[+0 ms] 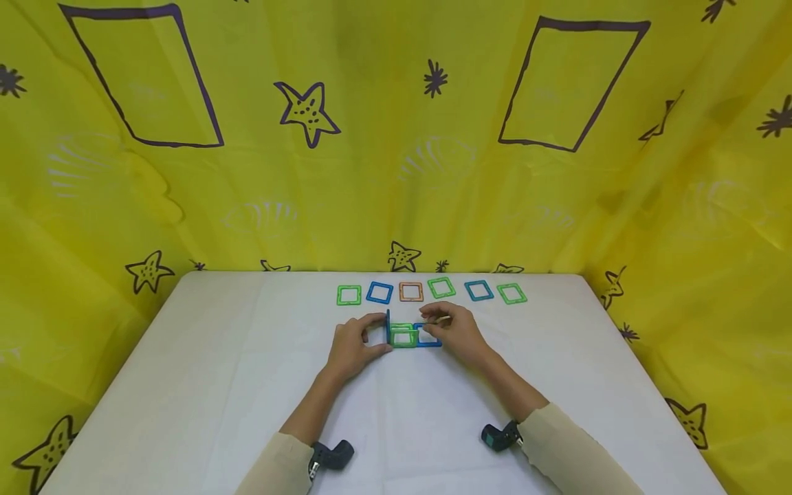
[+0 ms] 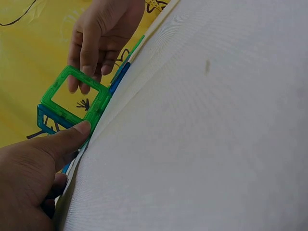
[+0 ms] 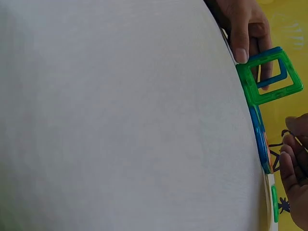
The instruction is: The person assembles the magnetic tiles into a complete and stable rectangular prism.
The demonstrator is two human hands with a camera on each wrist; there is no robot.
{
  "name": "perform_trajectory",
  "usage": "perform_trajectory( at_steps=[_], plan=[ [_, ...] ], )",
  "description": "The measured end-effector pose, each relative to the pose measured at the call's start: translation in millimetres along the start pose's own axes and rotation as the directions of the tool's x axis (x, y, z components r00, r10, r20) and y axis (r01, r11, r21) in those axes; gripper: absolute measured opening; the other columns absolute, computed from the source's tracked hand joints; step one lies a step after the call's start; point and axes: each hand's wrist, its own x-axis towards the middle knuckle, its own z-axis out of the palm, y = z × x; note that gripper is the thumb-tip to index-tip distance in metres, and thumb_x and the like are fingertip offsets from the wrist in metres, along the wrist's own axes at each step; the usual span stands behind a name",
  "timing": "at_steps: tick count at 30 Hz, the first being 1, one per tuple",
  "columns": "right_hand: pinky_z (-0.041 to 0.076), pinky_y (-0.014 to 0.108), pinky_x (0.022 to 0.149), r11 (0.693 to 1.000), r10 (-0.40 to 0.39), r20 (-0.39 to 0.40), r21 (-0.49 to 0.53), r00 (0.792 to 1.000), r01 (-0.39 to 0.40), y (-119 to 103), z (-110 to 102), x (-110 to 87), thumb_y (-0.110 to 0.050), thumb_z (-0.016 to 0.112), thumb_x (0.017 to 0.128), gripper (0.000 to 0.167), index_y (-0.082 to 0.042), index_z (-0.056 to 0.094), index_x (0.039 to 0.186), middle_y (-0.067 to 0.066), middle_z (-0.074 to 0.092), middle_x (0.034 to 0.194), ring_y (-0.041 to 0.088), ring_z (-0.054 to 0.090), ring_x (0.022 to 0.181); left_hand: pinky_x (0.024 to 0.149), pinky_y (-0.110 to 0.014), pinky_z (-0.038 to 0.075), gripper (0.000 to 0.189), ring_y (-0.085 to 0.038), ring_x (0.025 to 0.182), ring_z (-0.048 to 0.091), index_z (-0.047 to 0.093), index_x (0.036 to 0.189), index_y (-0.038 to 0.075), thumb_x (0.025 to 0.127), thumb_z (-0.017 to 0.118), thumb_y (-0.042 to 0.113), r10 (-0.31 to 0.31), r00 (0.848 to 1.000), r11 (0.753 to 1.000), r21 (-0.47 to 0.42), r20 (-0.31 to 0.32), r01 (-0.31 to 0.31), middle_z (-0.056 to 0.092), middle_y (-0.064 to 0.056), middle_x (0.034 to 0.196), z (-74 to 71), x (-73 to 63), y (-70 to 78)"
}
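Note:
A blue square frame tile (image 1: 388, 328) stands upright, and my left hand (image 1: 354, 349) grips it at the left of a small build. The left thumb lies at the front lower corner. Beside the blue tile, a green square tile (image 2: 99, 102) also stands up from the table. A flat green tile (image 1: 403, 346) lies at their base, and a flat blue tile (image 1: 429, 345) adjoins it on the right. My right hand (image 1: 460, 335) hovers over that flat blue tile, its fingers loosely bent with nothing visible between them.
Along the back of the white table (image 1: 185, 385) lies a row of loose square tiles: a green one (image 1: 349, 304), a blue one (image 1: 368, 291), an orange one (image 1: 411, 300), and several more to the right. A yellow patterned curtain (image 1: 359, 192) hangs behind and at both sides.

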Motion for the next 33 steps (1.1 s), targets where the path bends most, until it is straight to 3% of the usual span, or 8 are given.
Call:
perform_trajectory(
  at_steps=[13,22,33],
  plan=[
    [0.050,0.035,0.085,0.999,0.020,-0.035,-0.036,0.999,-0.022,13,-7,21.3,-0.008,0.081,0.093,0.036,-0.004,0.072,0.127,0.009,0.070,0.120,0.025,0.060,0.106,0.080,-0.040,0.032,0.060,-0.017,0.081,0.048,0.070,0.138,0.019,0.083,0.092,0.029,-0.004,1.000,1.000,0.000,0.000,0.004,0.074,0.007,0.117,1.2,-1.3,-0.6],
    [0.047,0.039,0.086,0.991,0.020,-0.036,-0.129,0.999,-0.025,13,-7,30.6,-0.013,0.083,0.092,0.039,-0.005,0.072,0.128,0.009,0.069,0.122,0.027,0.057,0.106,0.080,-0.040,0.033,0.060,-0.017,0.080,0.048,0.070,0.138,0.019,0.083,0.092,0.030,-0.002,1.000,1.000,0.005,0.006,0.002,0.073,0.008,0.109,-0.1,-0.9,-0.6],
    [0.043,0.051,0.105,0.975,0.040,-0.013,-0.219,0.999,-0.042,15,-6,43.6,-0.020,0.082,0.092,0.043,-0.008,0.071,0.132,0.011,0.064,0.132,0.032,0.053,0.121,0.080,-0.040,0.033,0.060,-0.017,0.081,0.048,0.070,0.138,0.019,0.083,0.092,0.031,-0.005,1.000,1.000,0.002,0.010,0.005,0.072,0.007,0.109,-2.0,-0.4,1.1]
  ],
)
